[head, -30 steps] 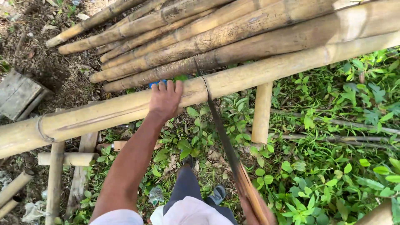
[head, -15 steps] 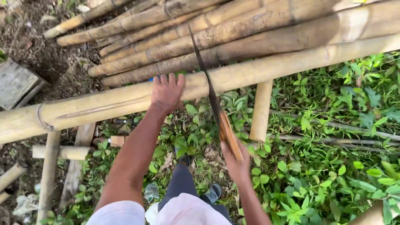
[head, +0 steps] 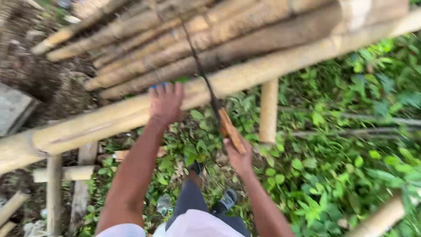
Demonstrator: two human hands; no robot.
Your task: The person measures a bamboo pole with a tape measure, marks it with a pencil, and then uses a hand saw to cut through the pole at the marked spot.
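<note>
outdoor work yard | stacked bamboo poles (head: 245, 39) | leafy weeds (head: 342, 166) | bare soil (head: 35, 74)

Tan-yellow bamboo pole (head: 263, 72), orange-brown saw handle (head: 231, 130), dark blade (head: 198, 61), green leaves (head: 342, 175).

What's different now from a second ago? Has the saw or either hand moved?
The right hand, gripping the wooden handle of the thin-bladed handsaw, has come up into view and pushed the saw forward, so the blade reaches further across the long pale bamboo pole. The left hand stays pressed flat on that pole, beside the blade. The stacked bamboo poles behind lie as before.
</note>
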